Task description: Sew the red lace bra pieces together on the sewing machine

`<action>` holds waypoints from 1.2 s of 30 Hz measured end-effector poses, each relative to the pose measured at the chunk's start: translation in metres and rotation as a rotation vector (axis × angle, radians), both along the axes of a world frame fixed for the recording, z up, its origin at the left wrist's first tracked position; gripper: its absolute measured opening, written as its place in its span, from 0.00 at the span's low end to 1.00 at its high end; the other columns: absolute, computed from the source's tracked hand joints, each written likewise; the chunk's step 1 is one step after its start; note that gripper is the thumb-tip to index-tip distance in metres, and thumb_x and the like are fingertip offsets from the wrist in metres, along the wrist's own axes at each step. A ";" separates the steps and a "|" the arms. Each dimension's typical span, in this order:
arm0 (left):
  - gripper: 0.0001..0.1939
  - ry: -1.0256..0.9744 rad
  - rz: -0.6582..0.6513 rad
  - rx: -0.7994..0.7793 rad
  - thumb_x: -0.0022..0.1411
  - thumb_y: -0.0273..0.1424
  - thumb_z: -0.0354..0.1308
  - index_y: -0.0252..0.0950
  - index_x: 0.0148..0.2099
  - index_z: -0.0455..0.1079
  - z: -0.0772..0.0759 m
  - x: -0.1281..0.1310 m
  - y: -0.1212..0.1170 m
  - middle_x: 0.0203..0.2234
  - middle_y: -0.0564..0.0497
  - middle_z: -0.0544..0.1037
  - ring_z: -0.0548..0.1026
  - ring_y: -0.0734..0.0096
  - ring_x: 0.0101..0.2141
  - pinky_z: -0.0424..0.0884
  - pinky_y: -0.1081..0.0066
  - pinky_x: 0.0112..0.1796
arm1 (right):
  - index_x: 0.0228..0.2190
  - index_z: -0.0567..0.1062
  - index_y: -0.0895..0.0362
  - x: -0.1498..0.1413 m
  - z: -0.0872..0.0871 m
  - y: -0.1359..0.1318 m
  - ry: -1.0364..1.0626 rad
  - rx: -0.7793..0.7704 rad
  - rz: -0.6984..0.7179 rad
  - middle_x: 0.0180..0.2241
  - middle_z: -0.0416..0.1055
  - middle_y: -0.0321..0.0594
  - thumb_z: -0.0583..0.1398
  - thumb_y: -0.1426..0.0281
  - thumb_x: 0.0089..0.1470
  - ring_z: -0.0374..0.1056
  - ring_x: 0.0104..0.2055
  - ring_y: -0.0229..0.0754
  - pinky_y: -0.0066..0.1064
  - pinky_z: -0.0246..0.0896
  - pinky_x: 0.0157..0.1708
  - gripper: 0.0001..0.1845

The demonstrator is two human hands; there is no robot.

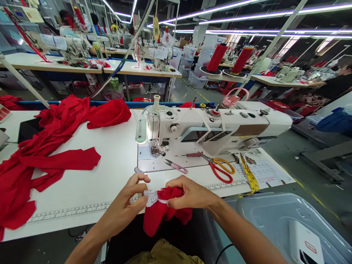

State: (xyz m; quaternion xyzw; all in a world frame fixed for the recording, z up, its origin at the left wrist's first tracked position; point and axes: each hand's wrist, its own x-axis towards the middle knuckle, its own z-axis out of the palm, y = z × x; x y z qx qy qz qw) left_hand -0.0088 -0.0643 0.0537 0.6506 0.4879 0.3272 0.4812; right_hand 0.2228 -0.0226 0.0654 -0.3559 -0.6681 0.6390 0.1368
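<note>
At the table's front edge, a gathered piece of red fabric hangs between my hands, with a white patterned strip on its left end. My left hand pinches the end of the white strip between thumb and fingers. Bunched red cloth is gripped by my right hand, its thumb on top near a thin white band. Beyond my hands stands a white sewing machine, its needle area lit. Pink thread snips lie on its bed, close to my right hand.
A long heap of red fabric covers the table's left side. Right of the snips lie scissors with red and yellow handles, an awl-like tool and a yellow tape measure. A clear plastic bin stands at the lower right.
</note>
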 end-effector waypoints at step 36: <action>0.19 -0.357 0.208 -0.257 0.62 0.45 0.57 0.37 0.26 0.65 -0.002 -0.003 0.013 0.31 0.53 0.74 0.70 0.65 0.38 0.65 0.68 0.46 | 0.25 0.73 0.56 -0.014 0.010 0.019 0.206 -0.048 -0.151 0.22 0.61 0.30 0.64 0.70 0.43 0.55 0.25 0.33 0.25 0.52 0.25 0.04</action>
